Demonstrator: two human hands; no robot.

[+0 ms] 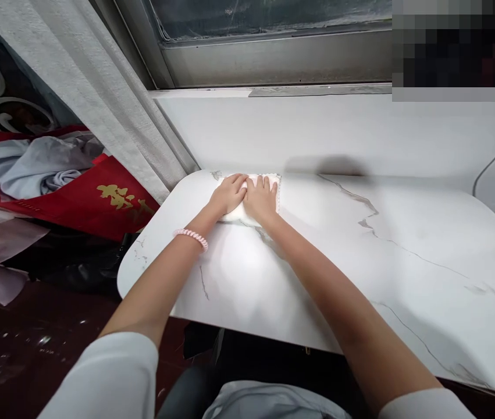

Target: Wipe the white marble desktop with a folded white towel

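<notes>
A small white cloth [242,212] with a dotted edge lies on the white marble-patterned tabletop [317,250], close to the back wall. My left hand [228,195] rests flat on the cloth's left part, fingers pointing forward and right. Beside it, my right hand [261,199] presses on the right part with its fingers stretched and slightly apart. The two hands nearly touch at the thumbs and cover much of the cloth. A pink coiled band [191,237] circles my left wrist.
A pale curtain [99,87] hangs at the table's rounded left corner. Beyond it, a red bag [111,195] with gold lettering holds grey-white fabric [42,163]. A metal-framed window [273,55] is above the back wall. A cable [494,157] runs at the right.
</notes>
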